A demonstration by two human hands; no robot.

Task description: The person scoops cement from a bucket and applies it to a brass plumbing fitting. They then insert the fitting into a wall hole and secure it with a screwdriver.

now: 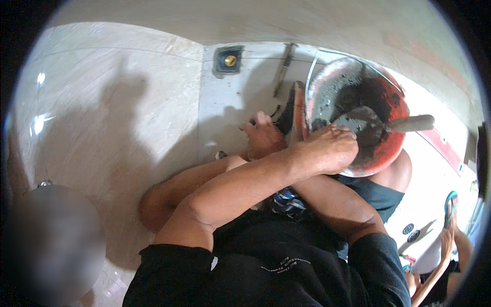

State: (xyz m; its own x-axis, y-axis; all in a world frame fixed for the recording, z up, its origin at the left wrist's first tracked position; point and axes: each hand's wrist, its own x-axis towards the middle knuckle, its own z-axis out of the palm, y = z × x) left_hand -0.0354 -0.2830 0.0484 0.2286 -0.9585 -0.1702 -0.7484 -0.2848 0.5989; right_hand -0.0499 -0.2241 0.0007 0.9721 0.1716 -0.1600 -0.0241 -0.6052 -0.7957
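My forearms cross in front of me, the left one lying over the right. At the left rim of a red bucket (398, 148) my left hand (335, 146) is closed, knuckles up; what its fingers hold, if anything, is hidden. Grey wet mortar (332, 94) coats the bucket's inside. A trowel (409, 124) rests in it, its wooden handle sticking out over the right rim. Farther left, my right hand (263, 137) appears closed around the dark handle of a plastering float (298, 110), which stands on edge against the bucket; the grip is partly hidden.
A long metal tool (284, 69) lies by the wall, near a square recess with a brass fitting (230, 61). A red level (442, 148) is on the right. Another person's hand (447, 243) and sandalled foot (451, 207) show beyond two round drains (408, 228).
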